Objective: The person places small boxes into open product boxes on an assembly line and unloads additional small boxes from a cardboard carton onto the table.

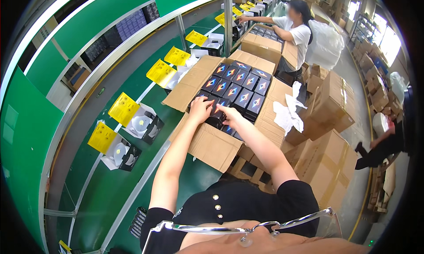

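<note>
Boxes of glossy black card (231,91), each printed with a bright streak around a dark ring, stand in close rows inside a large open carton of brown cardboard (214,149), its flaps folded outward. At the near side of these rows, both bare hands are on one black box (215,119). The left hand (202,109) lays its fingers across the left part of its top; the right hand (229,115) is at its right corner, thumb toward the top and fingers bent along the side. Whether either grip is clenched on the box or merely resting against it, I cannot tell.

Left of the carton, a long green table (126,183) carries a row of opened boxes with yellow inner lids (123,109); the nearest two show white round objects (141,123) inside. Farther along, a co-worker in a white shirt (295,37) reaches toward the row beside another filled carton (260,46). Crumpled white sheeting (288,110) drapes over the right flap, near taped brown cartons (327,99).
</note>
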A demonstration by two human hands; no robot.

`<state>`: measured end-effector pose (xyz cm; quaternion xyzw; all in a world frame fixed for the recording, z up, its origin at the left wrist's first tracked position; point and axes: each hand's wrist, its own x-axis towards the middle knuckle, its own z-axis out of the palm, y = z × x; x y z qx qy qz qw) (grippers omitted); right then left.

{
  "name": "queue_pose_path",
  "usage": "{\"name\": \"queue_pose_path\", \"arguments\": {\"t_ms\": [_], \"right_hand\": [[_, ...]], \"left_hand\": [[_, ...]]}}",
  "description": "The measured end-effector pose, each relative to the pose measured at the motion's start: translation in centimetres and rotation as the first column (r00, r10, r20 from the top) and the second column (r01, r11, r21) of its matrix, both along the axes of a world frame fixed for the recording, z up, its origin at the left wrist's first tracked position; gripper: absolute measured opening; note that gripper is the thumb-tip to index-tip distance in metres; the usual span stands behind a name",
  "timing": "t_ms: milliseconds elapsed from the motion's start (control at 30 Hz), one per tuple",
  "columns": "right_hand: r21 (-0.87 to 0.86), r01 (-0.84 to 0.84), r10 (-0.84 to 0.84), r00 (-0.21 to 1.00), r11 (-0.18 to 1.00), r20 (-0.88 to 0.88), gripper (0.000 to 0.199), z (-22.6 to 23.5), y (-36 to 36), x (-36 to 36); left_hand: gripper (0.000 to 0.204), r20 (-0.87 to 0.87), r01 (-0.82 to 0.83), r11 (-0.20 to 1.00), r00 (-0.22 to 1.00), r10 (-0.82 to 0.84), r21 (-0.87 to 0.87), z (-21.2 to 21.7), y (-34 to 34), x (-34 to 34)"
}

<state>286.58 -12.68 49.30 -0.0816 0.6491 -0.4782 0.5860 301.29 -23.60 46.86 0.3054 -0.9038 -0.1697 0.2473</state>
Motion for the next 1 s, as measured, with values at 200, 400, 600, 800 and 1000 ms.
{"name": "queue_pose_path", "arguments": {"t_ms": [200,400,600,800,1000], "right_hand": [[-0.080,-0.131,0.125,0.990,0.988,-0.069,0.057,-0.6,-0.6,-0.5],[0.015,0.021,-0.016,0.963,1.000,-0.269,0.088,-2.5,-2.6,0.8],[-0.024,0.170,-0.167,0.979,0.985,0.116,0.031,1.1,-0.2,1.3],[-0.311,0.241,-0.163,0.952,0.919,0.258,0.046,7.0,3.4,-2.8],[-0.310,0.108,-0.050,0.980,0.945,0.190,0.071,5.3,-2.6,0.2]], "left_hand": [[0.025,-0.064,-0.015,1.000,0.998,0.017,0.023,0.1,-0.2,0.7],[0.023,-0.096,0.030,0.999,0.995,-0.027,0.035,0.5,0.2,0.3],[0.023,-0.124,-0.061,0.994,0.990,0.072,0.093,1.0,1.0,2.5],[0.030,-0.383,-0.064,0.955,0.907,0.177,0.291,5.5,0.5,1.8],[0.033,-0.510,0.039,0.963,0.854,0.107,0.267,11.8,2.2,-2.4]]}}
